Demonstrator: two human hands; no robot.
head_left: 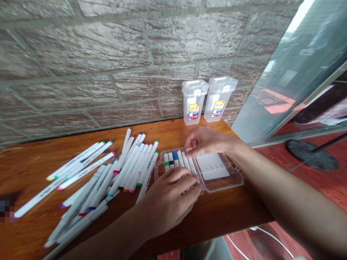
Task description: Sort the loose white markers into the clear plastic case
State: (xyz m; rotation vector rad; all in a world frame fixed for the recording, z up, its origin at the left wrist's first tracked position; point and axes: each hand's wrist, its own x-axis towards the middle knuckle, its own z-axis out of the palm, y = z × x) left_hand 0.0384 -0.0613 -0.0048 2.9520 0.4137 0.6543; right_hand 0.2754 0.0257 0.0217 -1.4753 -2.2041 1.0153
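Note:
A clear plastic case [217, 186] lies open on the wooden table, with a row of white markers [180, 159] in its left half. Some of these markers have green, black or blue bands. My left hand [173, 196] rests over the near ends of the row, its fingers stretched out and slightly apart. At the row's far right end, my right hand [202, 142] has thumb and fingers closed around the top of a white marker. The fingers partly cover that marker. A white label sheet [213, 167] shows in the case's right half.
Left of the case, a loose pile of white markers [108, 180] with coloured ends spreads across the table [24, 159]. Two upright clear plastic boxes [193, 103] with labels stand by the brick wall [130, 72]. A glass panel [260, 104] is at the right.

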